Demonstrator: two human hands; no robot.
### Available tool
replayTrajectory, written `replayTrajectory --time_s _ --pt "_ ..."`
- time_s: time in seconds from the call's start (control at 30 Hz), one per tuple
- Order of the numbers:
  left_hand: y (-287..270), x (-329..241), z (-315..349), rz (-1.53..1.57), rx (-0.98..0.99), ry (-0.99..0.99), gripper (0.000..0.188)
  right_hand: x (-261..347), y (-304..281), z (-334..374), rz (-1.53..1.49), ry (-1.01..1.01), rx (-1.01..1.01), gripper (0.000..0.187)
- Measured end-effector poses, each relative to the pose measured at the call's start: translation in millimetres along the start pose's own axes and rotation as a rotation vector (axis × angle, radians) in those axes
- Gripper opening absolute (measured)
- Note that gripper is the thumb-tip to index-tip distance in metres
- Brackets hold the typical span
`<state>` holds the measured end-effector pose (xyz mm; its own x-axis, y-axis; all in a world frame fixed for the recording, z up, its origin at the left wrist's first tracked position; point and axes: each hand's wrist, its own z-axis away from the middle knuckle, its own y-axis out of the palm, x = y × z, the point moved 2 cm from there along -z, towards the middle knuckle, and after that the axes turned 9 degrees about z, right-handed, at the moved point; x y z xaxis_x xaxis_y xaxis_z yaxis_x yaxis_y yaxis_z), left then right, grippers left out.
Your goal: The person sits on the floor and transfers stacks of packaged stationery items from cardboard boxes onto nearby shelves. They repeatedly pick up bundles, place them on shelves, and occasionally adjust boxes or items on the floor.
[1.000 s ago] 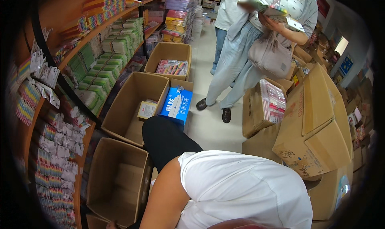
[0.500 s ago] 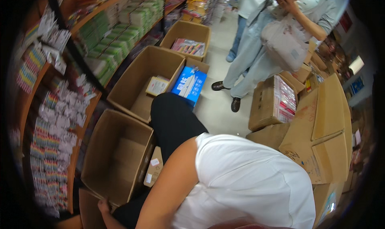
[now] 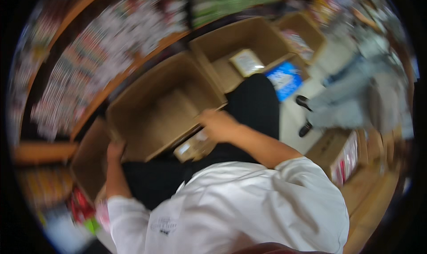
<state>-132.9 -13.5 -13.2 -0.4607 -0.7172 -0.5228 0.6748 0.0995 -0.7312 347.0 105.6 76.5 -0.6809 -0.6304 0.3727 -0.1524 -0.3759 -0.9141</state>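
In front of me stands a large open cardboard box [image 3: 155,100], its bare inner walls and bottom showing. My left hand [image 3: 116,150] is closed on the near left corner of its rim. At the right end of the same rim is my right hand [image 3: 216,125], its fingers curled over the cardboard edge; blur softens their outline. Below that hand, against my dark-trousered legs, a small brown carton [image 3: 195,147] with pale labels is partly hidden.
Beyond stands another open box [image 3: 213,54] with a yellow-and-white pack [image 3: 247,62] inside. A blue package [image 3: 283,81] lies beside it. Shelves of packed goods [image 3: 98,54] line the left. A person in pale jeans [image 3: 342,107] stands right, near stacked cartons [image 3: 331,154].
My view has swung left and the scene has turned. My right arm, earlier hanging down with its hand unseen, now reaches to the box rim. The left hand stays at the box's near edge.
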Motion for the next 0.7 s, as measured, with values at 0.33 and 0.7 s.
replayTrajectory --time_s 0.33,0.7 --pt "1 -23 25 -0.439 -0.014 0.004 0.046 -29 48 -16 -0.110 -0.026 0.152 0.051" --pt "15 -11 21 -0.309 0.071 -0.077 0.048 -49 67 -44 0.279 0.109 0.109 0.031"
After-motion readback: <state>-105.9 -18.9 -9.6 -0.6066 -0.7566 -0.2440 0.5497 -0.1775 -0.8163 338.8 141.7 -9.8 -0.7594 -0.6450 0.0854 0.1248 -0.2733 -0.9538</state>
